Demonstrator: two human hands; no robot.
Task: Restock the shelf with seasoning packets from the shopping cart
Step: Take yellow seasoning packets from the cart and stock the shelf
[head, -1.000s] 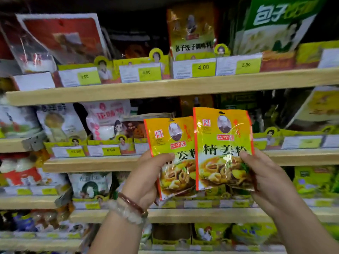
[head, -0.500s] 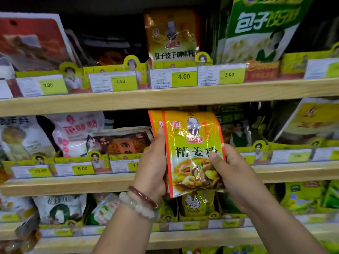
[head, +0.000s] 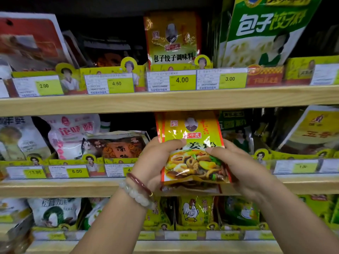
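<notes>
Yellow and green packaging on pale wood shelves

The seasoning packets (head: 192, 149) are glossy yellow with red edges, black characters and a brown-and-gold food picture. The shelf boards (head: 165, 100) are light tan wood. Price tags (head: 171, 80) are white with lime-yellow panels. One pouch (head: 264, 32) is green and white; another (head: 71, 132) is white with pink lettering. Bracelets (head: 136, 189) are dark red and milky white.

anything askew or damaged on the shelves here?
Yes. On the middle shelf, a brown packet lies slumped on its side rather than upright, left of the yellow packets held by the left hand and right hand. No spills or tears visible.
</notes>
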